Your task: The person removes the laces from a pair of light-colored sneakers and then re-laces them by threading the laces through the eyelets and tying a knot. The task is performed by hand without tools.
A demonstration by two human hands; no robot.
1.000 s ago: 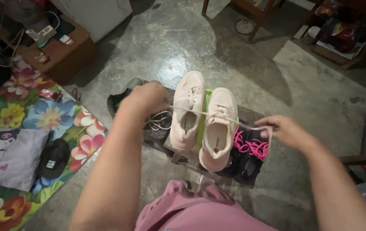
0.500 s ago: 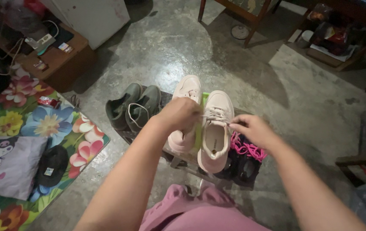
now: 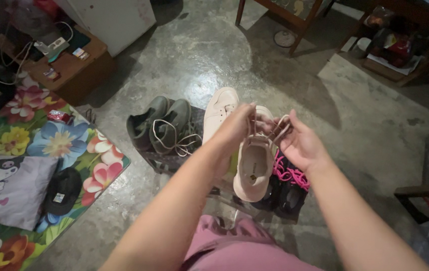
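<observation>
Two pale pink sneakers stand side by side on a low rack: the left sneaker (image 3: 218, 113) and the right sneaker (image 3: 254, 168). My left hand (image 3: 238, 125) and my right hand (image 3: 297, 140) meet above the toe end of the right sneaker. Each hand pinches part of its pale shoelace (image 3: 280, 128), which loops between the fingers. A pair of dark green shoes (image 3: 161, 124) with white laces sits to the left. Black shoes with bright pink laces (image 3: 290, 175) sit to the right, under my right wrist.
A flowered mat (image 3: 49, 145) with a grey pillow (image 3: 6, 188) and a black cap (image 3: 63, 189) lies at left. A low wooden cabinet (image 3: 76, 68) stands at the upper left, chair legs (image 3: 294, 25) at the top, a dark bench edge (image 3: 420, 195) at right. Bare concrete floor (image 3: 365, 115) surrounds the rack.
A second ago my hands were spread wide, pulling the lace ends taut. They have come together over the right sneaker, now holding loops of lace close to each other.
</observation>
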